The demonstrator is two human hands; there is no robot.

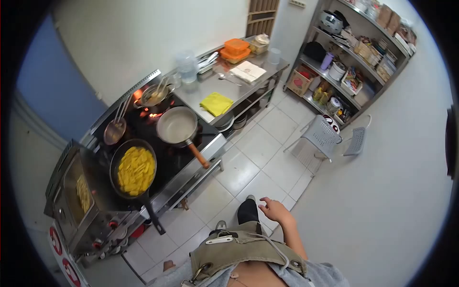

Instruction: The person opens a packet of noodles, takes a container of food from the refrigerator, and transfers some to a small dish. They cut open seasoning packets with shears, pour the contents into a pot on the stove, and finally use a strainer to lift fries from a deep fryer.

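Head view, right hand (273, 210): wide, fingers loosely parted
Left hand (169, 265): mostly hidden, cannot tell
Black pan (114, 168): yellow pieces (137, 171), on stove (165, 166)

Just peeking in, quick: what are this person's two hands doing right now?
Right hand: open and empty, fingers loosely bent.
Left hand: only a bit shows beside the sleeve; open or closed, I can't tell.
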